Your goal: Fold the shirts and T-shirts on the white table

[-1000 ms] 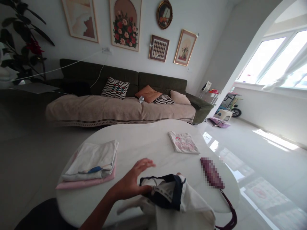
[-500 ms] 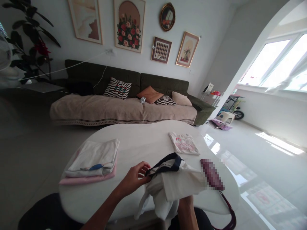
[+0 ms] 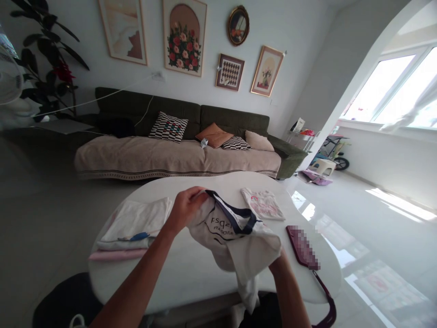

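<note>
Left hand (image 3: 189,206) pinches a white shirt (image 3: 216,232); right hand (image 3: 278,263) meets it, hold hidden. Folded clothes (image 3: 136,221) lie by the table (image 3: 187,280)'s left edge, maroon object (image 3: 302,247) by its right.

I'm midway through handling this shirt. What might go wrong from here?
The white shirt hangs loosely, its low end dangling by the near edge of the table, so it could crease or twist.

The left forearm looks close to the folded pile and might nudge it.

The dark strap reaches past the table's edge and could get snagged.
</note>
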A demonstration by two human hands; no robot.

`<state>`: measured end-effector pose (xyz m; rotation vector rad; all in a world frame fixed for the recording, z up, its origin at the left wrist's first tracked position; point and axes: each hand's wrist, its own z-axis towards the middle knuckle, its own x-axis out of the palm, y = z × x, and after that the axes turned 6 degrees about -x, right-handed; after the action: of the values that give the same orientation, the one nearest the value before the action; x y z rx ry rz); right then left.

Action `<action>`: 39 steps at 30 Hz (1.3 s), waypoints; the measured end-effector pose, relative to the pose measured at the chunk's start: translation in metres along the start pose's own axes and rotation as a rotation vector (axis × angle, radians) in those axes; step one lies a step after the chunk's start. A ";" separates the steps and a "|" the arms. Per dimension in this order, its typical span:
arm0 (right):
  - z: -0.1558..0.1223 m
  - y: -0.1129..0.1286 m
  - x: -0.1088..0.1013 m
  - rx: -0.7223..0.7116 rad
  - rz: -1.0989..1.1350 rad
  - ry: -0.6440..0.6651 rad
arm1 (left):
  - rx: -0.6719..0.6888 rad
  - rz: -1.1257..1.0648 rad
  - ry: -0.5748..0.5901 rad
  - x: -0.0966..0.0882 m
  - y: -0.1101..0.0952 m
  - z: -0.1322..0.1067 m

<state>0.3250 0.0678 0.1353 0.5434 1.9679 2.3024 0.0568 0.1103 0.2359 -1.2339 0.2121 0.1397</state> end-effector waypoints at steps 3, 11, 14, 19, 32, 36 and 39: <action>0.012 0.027 0.000 -0.039 -0.127 -0.085 | 0.205 0.268 -0.002 0.002 -0.036 0.018; -0.053 0.046 0.086 -0.535 -0.705 -0.106 | 0.401 0.739 -0.107 0.023 -0.076 0.045; -0.067 0.039 0.123 -0.631 -0.838 -0.196 | 0.379 0.828 -0.142 0.022 -0.088 0.049; -0.040 0.036 0.142 -0.601 -1.019 -0.066 | 0.388 0.878 -0.223 0.009 -0.111 0.058; -0.002 0.068 0.132 -0.605 -0.827 -0.027 | 0.451 0.706 -0.310 -0.011 -0.117 0.078; 0.006 0.052 0.148 -0.613 -0.793 -0.119 | 0.463 0.681 -0.261 -0.005 -0.121 0.072; 0.028 0.053 0.137 -0.591 -0.817 -0.166 | 0.477 0.671 -0.277 -0.015 -0.119 0.073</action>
<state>0.2149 0.1222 0.2201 -0.1143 1.0330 2.0209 0.0742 0.1412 0.3720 -0.6209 0.3867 0.7907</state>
